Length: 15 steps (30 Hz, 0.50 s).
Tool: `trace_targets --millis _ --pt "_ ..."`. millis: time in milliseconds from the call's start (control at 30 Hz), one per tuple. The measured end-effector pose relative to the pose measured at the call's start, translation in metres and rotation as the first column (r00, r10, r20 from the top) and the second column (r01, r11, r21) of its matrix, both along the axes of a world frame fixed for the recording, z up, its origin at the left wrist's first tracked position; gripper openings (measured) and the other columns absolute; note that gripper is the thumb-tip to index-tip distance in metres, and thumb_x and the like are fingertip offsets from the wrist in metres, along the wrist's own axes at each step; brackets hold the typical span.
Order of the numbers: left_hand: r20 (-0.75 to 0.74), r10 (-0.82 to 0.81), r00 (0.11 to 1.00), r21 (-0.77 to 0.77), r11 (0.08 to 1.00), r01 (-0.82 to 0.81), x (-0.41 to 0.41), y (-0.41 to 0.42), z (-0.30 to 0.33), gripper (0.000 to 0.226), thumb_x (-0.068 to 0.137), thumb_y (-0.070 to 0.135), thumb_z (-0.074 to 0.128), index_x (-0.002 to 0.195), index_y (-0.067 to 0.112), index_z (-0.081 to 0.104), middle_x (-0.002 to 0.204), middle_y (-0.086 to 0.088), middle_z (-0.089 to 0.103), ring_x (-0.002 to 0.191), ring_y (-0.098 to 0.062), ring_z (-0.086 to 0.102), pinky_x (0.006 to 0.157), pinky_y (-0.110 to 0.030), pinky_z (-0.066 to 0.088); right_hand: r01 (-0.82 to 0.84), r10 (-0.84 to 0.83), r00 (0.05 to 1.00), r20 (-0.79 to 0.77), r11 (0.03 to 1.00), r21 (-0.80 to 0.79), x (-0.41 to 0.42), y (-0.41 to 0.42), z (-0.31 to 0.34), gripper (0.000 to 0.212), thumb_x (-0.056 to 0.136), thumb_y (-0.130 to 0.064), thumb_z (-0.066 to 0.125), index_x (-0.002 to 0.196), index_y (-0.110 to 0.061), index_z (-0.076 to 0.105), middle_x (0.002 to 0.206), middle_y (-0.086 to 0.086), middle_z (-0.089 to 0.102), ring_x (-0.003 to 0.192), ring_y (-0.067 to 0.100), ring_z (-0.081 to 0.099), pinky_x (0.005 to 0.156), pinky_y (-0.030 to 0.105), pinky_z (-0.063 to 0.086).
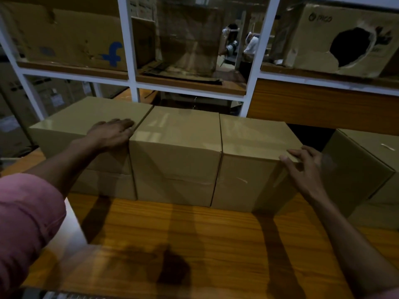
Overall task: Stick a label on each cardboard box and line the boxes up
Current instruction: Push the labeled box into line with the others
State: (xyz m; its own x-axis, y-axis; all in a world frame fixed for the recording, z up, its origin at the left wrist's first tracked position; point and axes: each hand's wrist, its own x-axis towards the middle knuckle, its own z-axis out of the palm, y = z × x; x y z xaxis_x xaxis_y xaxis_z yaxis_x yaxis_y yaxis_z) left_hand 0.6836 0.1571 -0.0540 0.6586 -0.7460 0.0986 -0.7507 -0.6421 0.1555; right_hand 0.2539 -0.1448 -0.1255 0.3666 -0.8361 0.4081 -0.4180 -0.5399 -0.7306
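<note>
While we square the row: three cardboard boxes stand side by side on the wooden table [194, 234], their near faces roughly level.
Left box [86, 117]: our left hand [112, 132] lies flat on its top near the right edge, fingers straight and close together, pressing down by the seam with the middle box [177, 147].
Right box [254, 147]: our right hand [302, 167] rests on its near right top corner, fingers spread and lightly bent over the edge, touching, not gripping.
Fourth box [356, 169]: it sits apart to the right, turned at an angle and out of the row.
Labels: we see none on any visible face; the light is dim, so we cannot tell whether one sits on a hidden side.
Step, as we judge it: closing the gaps and evening the line, with labelling seemingly not yet done.
Risk one: if our right hand pushes only at the top corner, the right box may twist or tip instead of sliding, opening the seam at the bottom.
Risk two: uneven pressure from the two ends could squeeze the middle box forward or back out of line.
Risk three: heavy pressing may dent the thin lids, giving a label a poor surface.
Risk four: the angled fourth box could be forgotten, leaving the row incomplete.
</note>
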Motion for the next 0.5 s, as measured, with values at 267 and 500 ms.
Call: trace_targets --millis 267,500 --pt "0.083 -0.036 0.996 0.005 0.999 0.035 0.009 -0.001 -0.005 0.05 0.109 0.036 0.03 0.153 0.017 0.039 0.157 -0.012 0.04 0.142 -0.033 0.036 0.113 -0.044 0.025 -0.004 0.004 1.0 -0.003 1.0 -0.026 -0.004 -0.006 -0.006 0.055 0.089 -0.065 0.061 0.127 -0.025 0.062 0.15 -0.001 0.026 0.136 0.025 0.038 0.106 0.049 0.045" --pt "0.082 -0.005 0.997 -0.002 1.0 0.006 0.071 -0.014 -0.042 0.056 0.1 0.065 0.021 0.144 0.037 0.043 0.146 0.0 0.051 0.13 -0.029 0.049 0.104 -0.057 0.036 -0.005 0.004 1.0 -0.025 1.0 -0.017 -0.003 -0.004 -0.007 0.053 0.091 -0.06 0.058 0.132 -0.027 0.059 0.155 -0.003 0.023 0.139 0.026 0.037 0.108 0.049 0.044"
